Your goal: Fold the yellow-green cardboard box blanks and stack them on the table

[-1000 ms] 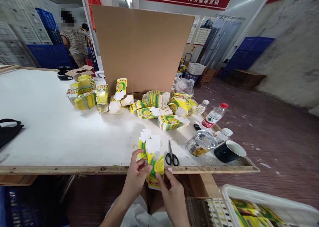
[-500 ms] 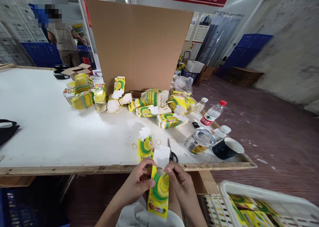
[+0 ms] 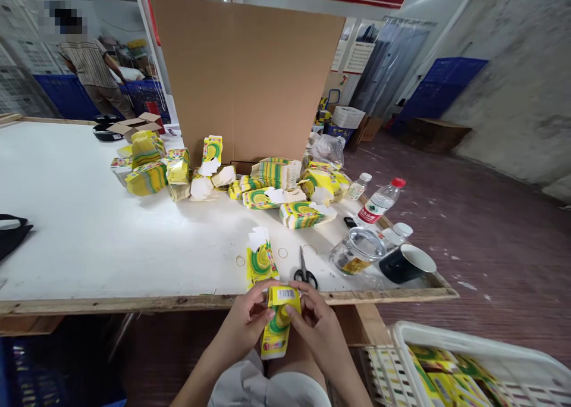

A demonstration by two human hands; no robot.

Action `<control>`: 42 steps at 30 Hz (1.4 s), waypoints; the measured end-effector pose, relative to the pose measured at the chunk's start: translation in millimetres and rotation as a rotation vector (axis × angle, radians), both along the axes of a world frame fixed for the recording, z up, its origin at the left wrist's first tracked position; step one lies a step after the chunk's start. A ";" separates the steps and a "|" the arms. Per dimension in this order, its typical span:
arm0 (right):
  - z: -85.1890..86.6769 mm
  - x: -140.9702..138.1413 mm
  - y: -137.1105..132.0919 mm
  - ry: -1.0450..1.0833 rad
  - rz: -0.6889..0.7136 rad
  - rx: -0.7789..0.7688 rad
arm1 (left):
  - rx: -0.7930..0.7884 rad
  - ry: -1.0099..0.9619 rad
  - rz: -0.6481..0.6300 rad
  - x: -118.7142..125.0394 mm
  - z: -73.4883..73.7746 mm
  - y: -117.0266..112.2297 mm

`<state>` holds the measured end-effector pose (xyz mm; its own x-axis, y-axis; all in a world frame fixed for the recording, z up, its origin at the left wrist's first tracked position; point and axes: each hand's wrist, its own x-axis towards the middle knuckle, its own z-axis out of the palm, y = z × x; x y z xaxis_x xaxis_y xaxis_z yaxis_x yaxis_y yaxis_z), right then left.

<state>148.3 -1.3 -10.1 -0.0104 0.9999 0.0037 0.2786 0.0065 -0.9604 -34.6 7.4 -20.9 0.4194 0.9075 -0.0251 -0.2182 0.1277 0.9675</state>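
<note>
Between my two hands, above my lap at the table's front edge, is a small yellow-and-green carton (image 3: 275, 335). My left hand (image 3: 247, 318) grips its left side, thumb on the front and fingers behind. My right hand (image 3: 319, 323) holds the upper right, with the thumb pressed on the front near the folded top flap, which shows a barcode. Just beyond lies another flat yellow carton (image 3: 261, 261) with its white flap out. Black-handled scissors (image 3: 306, 273) rest on the table to its right.
Stacks of flat yellow cartons (image 3: 276, 175) lie before a tall cardboard sheet (image 3: 250, 74). A clear jar (image 3: 357, 252), a dark mug (image 3: 405, 265) and a red-capped bottle (image 3: 381, 203) stand at right. A white basket (image 3: 482, 338) holds cartons at lower right. One person (image 3: 91, 68) stands behind.
The carton's white top flap, upright before, is now folded over to the front with its barcode showing. My right thumb has moved onto the carton's front. The person behind has shifted left.
</note>
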 end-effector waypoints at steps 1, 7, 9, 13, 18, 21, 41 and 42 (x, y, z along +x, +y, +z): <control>-1.9 -1.6 0.7 -0.031 -0.011 -0.003 | 0.008 -0.015 -0.014 -0.2 0.1 -0.4; -5.4 -7.3 4.2 -0.180 0.010 0.029 | -0.021 -0.021 -0.016 -1.1 3.9 -1.0; -5.2 -9.8 4.2 -0.230 -0.004 0.035 | -0.022 -0.006 -0.009 -0.4 4.6 -0.8; -6.4 -13.2 2.8 -0.291 -0.047 0.079 | -0.039 -0.004 0.021 1.1 2.9 -0.1; -6.1 -5.1 -2.2 -0.137 0.012 0.127 | -0.110 -0.057 0.070 3.7 -0.4 0.6; -8.3 1.0 -7.1 -0.153 -0.038 0.169 | -0.119 -0.064 0.067 7.8 -0.9 0.6; -10.5 0.5 -6.0 0.113 -0.036 0.081 | -0.048 -0.013 0.034 7.9 2.0 3.3; -8.8 0.6 -5.8 0.164 -0.047 0.082 | -0.053 -0.024 0.036 9.6 2.0 2.8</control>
